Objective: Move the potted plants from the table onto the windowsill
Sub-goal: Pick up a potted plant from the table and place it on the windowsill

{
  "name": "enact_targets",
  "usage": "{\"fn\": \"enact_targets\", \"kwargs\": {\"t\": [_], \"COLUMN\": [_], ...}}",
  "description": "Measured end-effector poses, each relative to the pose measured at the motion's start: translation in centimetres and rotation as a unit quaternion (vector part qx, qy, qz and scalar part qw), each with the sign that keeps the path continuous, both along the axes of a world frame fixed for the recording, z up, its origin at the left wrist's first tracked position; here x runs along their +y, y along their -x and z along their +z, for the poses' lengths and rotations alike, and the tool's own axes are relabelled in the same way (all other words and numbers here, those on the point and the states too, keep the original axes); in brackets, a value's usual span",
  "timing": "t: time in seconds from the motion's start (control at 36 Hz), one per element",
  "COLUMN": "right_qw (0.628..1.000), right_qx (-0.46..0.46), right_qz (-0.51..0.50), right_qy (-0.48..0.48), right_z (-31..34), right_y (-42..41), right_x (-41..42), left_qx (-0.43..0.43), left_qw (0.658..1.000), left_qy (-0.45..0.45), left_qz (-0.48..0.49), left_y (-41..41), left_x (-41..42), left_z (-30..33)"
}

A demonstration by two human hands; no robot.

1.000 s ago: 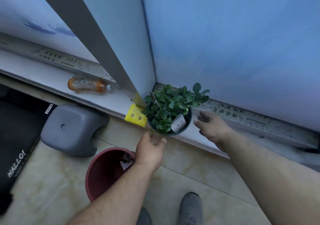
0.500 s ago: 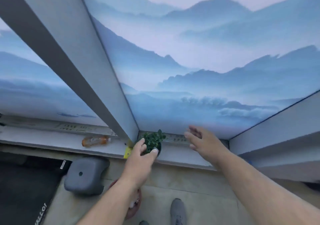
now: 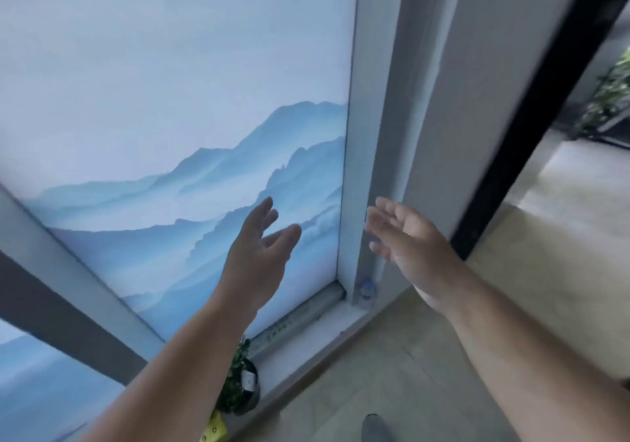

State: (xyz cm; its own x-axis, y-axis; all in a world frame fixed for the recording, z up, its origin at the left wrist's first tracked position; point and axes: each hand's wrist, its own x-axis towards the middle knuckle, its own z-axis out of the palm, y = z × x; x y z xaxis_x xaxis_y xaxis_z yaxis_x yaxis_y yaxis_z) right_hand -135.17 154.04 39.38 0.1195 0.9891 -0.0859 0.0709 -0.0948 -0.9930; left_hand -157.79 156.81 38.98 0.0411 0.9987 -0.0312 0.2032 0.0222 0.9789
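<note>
— Where does the potted plant [image 3: 238,387] sit relative to our hands?

— Low on the windowsill [image 3: 300,346], near the sill's left end, partly hidden under our left forearm. Our left hand [image 3: 255,254] hangs well above it, fingers loosely spread, holding nothing. The pot is upright, its white tag facing right.

— So that one counts as placed?

— We judge so: it rests on the sill, apart from both hands. A yellow tag [image 3: 214,429] lies just beside it at the sill's front edge.

— And further right?

— Along the sill's back edge runs the blind's roller rail [image 3: 300,312]. At the sill's right corner a small clear bottle [image 3: 366,290] stands against the window frame [image 3: 371,134]. Our right hand [image 3: 405,240] is raised near that frame, palm open, empty, somewhat blurred.

— Which way next?

— The table is not in view. Greenery [image 3: 610,90] shows beyond the dark door edge [image 3: 531,134] at far right; whether that is another pot to fetch we cannot tell. Our right hand is nearer that side, and the door edge stands between.
</note>
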Motion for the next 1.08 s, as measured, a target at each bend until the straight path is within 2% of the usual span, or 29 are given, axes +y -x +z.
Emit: {"fn": "enact_targets", "kwargs": {"t": [0.14,0.17,0.22,0.25,0.36,0.56,0.72,0.89,0.97,1.08], "right_qw": [0.994,0.970,0.964,0.953,0.947,0.846,0.771,0.713,0.675,0.642], "right_qx": [0.001,0.015,0.023,0.020,0.035,0.070,0.065,0.061,0.062,0.061], "right_qz": [-0.108,-0.242,-0.264,-0.301,-0.319,-0.525,-0.628,-0.690,-0.728,-0.759], "right_qy": [-0.006,-0.011,-0.018,-0.023,-0.034,-0.068,-0.088,-0.105,-0.105,-0.090], "right_z": [1.3,2.1,1.8,1.5,2.3,2.7,2.7,2.9,2.4,1.3], "right_y": [-4.2,-9.5,-10.2,-11.8,-12.5,-20.1,-25.2,-28.3,-29.7,-31.5], "right_x": [-7.2,-17.8,-18.2,-21.0,-22.6,-42.5,-58.4,-72.1,-79.1,-85.0], "left_qx": [-0.044,-0.028,-0.043,-0.058,-0.070,-0.045,-0.035,-0.052,-0.034,-0.017], "left_qw": [0.995,0.975,0.976,0.967,0.960,0.887,0.834,0.783,0.745,0.717], "left_qy": [0.009,0.017,0.017,0.012,-0.003,-0.021,-0.030,-0.007,-0.010,-0.004], "left_qz": [-0.089,-0.218,-0.212,-0.248,-0.270,-0.459,-0.549,-0.620,-0.666,-0.697], "left_y": [-5.4,-14.1,-14.5,-17.0,-18.8,-33.2,-42.5,-50.0,-53.6,-57.4], "left_x": [-2.3,-7.6,-8.3,-10.0,-10.1,-24.5,-38.6,-52.2,-59.3,-65.5], "left_z": [1.3,1.7,2.1,2.1,1.1,1.2,1.8,1.7,1.5,0.9]}}
